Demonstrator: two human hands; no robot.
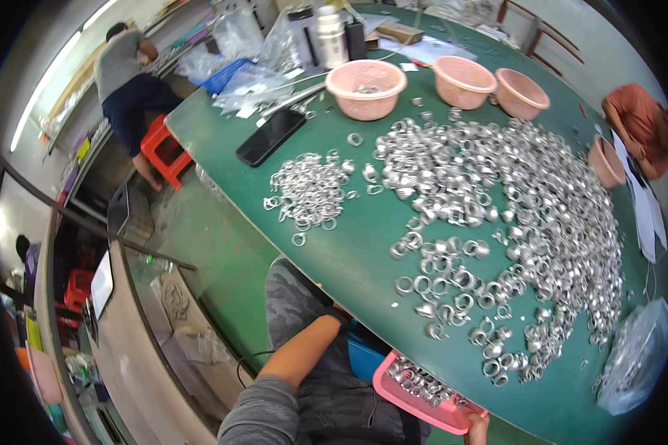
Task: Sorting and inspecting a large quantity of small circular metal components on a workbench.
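Note:
My right hand (477, 429) grips the near right rim of a pink plastic basket (393, 391), which is in my lap, partly below the table's edge. Several silver metal rings (421, 382) lie inside it. My left forearm (304, 354) reaches up to the table's near edge; the left hand is hidden there, so its fingers do not show. On the green table (334, 274) spreads a large heap of silver rings (564, 215). A smaller pile of thinner rings (308, 189) sits to its left, with a few loose rings between the two.
A black phone (272, 138) lies behind the small pile. Pink bowls (366, 89) line the far side, near plastic bags (249, 81) and a white bottle (332, 37). A clear bag (637, 356) rests at the right edge. One person (638, 126) sits right; another (126, 74) stands far left.

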